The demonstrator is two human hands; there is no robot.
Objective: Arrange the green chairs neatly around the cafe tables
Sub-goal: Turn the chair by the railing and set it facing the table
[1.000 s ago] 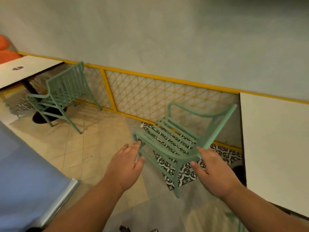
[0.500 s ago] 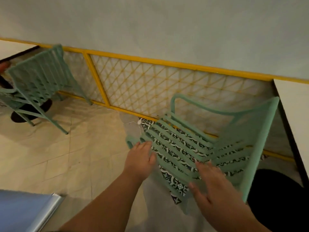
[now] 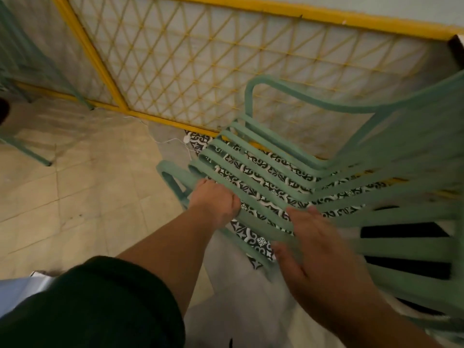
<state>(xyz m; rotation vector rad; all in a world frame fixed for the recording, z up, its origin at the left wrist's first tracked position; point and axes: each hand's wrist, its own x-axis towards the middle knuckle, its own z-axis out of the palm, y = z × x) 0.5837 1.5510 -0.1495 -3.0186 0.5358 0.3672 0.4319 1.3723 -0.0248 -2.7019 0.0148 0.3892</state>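
Mint-green slatted chair [image 3: 288, 177] on patterned floor tiles beside yellow lattice railing; second green chair [image 3: 22, 71] far left, cropped.

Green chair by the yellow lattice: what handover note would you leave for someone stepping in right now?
Left hand grips the green chair at its near front corner.
Right hand, blurred, lies with straight fingers on the near slats; no clear grip.
The chair sits beside the yellow lattice; a second green chair shows at the left edge.
Done: chair grasped.
Left: position it neatly, then check the other.
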